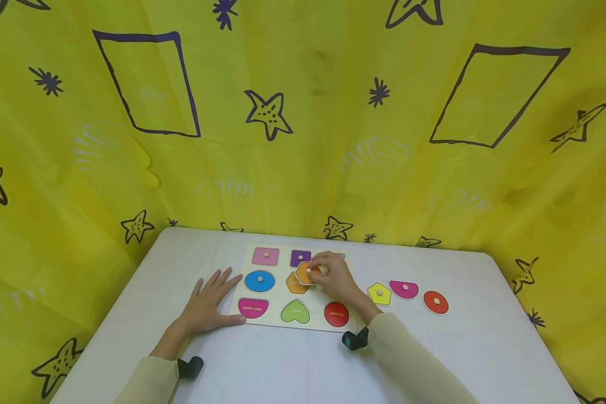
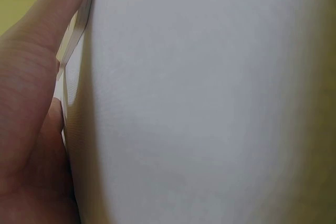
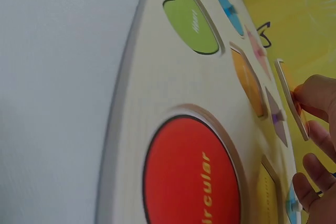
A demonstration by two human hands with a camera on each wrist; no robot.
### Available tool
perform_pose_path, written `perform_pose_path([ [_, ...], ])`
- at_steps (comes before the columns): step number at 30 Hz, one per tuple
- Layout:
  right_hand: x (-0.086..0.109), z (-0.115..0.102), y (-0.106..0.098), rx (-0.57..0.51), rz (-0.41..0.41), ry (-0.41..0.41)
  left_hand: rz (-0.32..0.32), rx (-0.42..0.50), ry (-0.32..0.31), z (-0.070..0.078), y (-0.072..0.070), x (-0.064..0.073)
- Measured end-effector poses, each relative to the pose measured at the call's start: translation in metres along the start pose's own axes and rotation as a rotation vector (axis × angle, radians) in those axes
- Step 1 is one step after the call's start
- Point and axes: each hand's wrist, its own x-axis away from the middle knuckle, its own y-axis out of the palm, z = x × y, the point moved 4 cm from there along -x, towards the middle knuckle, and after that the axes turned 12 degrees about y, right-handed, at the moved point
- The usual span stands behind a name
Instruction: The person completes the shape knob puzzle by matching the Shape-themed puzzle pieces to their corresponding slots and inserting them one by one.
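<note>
An orange hexagon puzzle piece (image 1: 303,274) is pinched at its knob by my right hand (image 1: 337,279). It hovers over the wooden shape board (image 1: 274,295), partly covering the matching orange hexagon recess (image 1: 297,285). In the right wrist view the piece (image 3: 290,97) stands tilted and apart from the board. My left hand (image 1: 208,306) rests with fingers spread beside the board's left edge, its thumb touching the near left corner. Pink, purple and blue knobbed pieces sit in the board. Half-round, heart (image 1: 295,312) and red circular (image 3: 191,174) recesses show without pieces. My right hand hides part of the far right.
Right of the board lie a yellow pentagon piece (image 1: 379,294), a magenta half-round piece (image 1: 403,289) and a red circular piece (image 1: 436,302). The white table (image 1: 293,370) meets a yellow patterned curtain (image 1: 303,168) at the back and sides.
</note>
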Motion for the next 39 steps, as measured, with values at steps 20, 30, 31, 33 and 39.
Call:
perform_pose_path([
  [20,0.005,-0.003,0.024,0.066,0.019,-0.028,-0.001,0.003,-0.002,-0.001,0.000,-0.001],
  [30,0.005,-0.002,0.031,0.120,0.042,-0.023,0.004,0.002,0.009,-0.001,0.000,0.000],
  [31,0.005,-0.002,0.031,0.123,0.045,-0.027,0.004,0.002,0.009,-0.001,0.000,0.000],
  [33,0.005,-0.002,0.032,0.127,0.056,-0.039,0.003,0.001,0.008,-0.001,0.000,0.000],
  [39,0.006,0.000,0.034,0.135,0.071,-0.062,0.004,-0.003,0.008,0.000,-0.001,0.000],
])
